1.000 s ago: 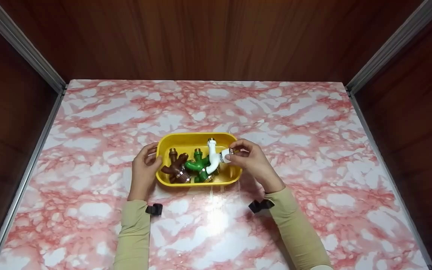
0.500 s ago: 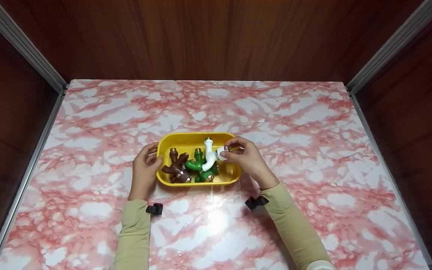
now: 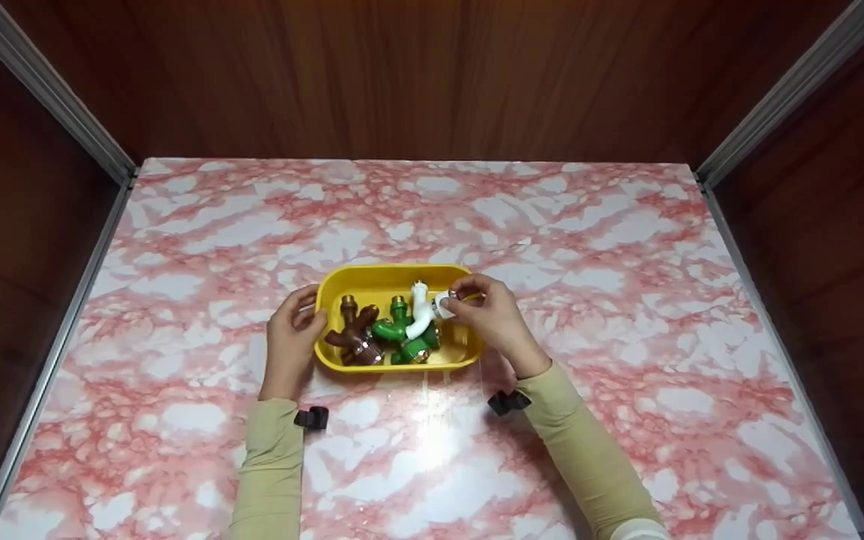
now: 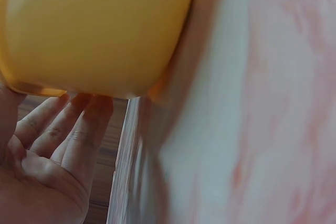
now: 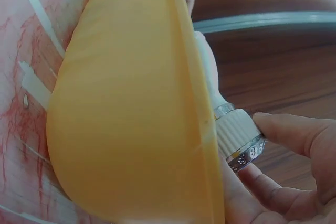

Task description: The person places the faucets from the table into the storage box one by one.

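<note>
In the head view a yellow plastic tub holds a brown water tap, a green tap and a white tap. My left hand grips the tub's left end, thumb at the rim and fingers against the outer wall. With thumb and fingertips my right hand pinches the white tap's ribbed end, above the right side of the tub. That tap leans over the green one; whether the two touch, I cannot tell.
The tub stands on a table with a red-and-white marbled top. Dark wood panels rise behind it and at both sides, with metal strips along the corners. Black wrist mounts sit at the sleeve cuffs.
My right hand has shifted slightly left, bringing the white tap left and its threaded end a little lower in the tub. The left hand and the tub have barely moved.
</note>
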The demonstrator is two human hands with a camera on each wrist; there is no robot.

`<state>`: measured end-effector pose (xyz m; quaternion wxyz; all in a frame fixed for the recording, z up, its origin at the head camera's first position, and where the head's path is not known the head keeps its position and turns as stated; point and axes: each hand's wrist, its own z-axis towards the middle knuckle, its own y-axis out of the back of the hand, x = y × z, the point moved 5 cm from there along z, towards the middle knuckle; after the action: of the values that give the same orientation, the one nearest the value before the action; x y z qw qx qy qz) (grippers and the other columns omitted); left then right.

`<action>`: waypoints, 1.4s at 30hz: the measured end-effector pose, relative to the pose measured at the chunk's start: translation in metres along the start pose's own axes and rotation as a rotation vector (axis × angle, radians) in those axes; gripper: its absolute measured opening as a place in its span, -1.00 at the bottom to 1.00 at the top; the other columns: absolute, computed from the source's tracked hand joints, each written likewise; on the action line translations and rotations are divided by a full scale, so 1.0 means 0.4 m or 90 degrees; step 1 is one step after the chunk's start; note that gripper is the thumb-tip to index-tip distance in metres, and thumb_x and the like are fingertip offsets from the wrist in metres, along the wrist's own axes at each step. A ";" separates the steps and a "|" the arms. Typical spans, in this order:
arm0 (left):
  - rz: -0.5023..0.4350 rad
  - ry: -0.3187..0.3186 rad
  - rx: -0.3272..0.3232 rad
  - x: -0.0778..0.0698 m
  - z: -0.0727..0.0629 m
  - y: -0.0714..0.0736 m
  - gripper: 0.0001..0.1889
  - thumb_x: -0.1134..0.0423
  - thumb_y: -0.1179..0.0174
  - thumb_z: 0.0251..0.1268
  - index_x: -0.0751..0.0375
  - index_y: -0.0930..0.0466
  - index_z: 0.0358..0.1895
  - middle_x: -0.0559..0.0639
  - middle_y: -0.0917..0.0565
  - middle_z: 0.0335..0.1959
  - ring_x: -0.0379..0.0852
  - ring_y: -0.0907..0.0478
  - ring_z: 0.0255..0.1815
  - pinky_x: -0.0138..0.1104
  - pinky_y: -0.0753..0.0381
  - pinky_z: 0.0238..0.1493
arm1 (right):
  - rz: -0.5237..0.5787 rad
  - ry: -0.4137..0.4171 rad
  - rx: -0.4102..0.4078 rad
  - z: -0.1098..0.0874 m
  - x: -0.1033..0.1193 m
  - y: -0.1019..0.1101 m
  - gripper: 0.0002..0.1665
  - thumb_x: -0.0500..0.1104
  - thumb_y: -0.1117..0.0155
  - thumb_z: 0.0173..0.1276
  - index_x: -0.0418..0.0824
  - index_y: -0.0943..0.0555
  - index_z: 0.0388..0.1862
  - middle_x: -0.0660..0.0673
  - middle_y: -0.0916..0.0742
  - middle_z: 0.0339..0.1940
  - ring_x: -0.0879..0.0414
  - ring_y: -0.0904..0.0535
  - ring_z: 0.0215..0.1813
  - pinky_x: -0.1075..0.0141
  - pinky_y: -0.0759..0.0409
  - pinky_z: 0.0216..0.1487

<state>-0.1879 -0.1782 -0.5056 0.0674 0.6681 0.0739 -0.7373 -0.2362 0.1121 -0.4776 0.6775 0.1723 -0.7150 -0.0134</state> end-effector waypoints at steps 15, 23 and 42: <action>0.005 -0.004 0.013 0.002 0.006 0.001 -0.56 0.60 -0.14 0.21 0.50 -0.45 0.19 0.45 -0.52 0.05 0.37 -0.51 0.02 -0.28 -0.57 0.03 | -0.004 -0.005 0.008 0.002 0.001 0.004 -0.67 -0.29 -0.40 0.20 -0.44 -0.57 -0.10 -0.30 -0.61 -0.20 -0.13 -0.63 -0.20 0.02 -0.68 -0.16; 0.035 -0.020 0.010 -0.006 0.013 -0.011 -0.58 0.57 -0.16 0.21 0.50 -0.46 0.18 0.41 -0.55 0.05 0.29 -0.51 0.05 -0.20 -0.53 0.10 | -0.004 -0.005 -0.003 0.006 -0.010 0.013 -0.74 -0.27 -0.39 0.22 -0.37 -0.58 -0.16 -0.25 -0.61 -0.24 -0.05 -0.62 -0.28 -0.08 -0.65 -0.15; 0.017 -0.008 -0.004 0.004 0.012 -0.012 -0.59 0.58 -0.16 0.21 0.53 -0.46 0.17 0.42 -0.54 0.07 0.28 -0.49 0.10 -0.17 -0.49 0.17 | -0.041 -0.017 0.010 0.018 -0.006 0.000 -0.75 -0.27 -0.35 0.25 -0.37 -0.57 -0.15 -0.25 -0.62 -0.23 -0.06 -0.59 -0.21 0.09 -0.69 -0.20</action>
<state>-0.1938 -0.1744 -0.5067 0.0795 0.6643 0.0668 -0.7402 -0.2432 0.1113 -0.4807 0.6660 0.2002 -0.7179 -0.0318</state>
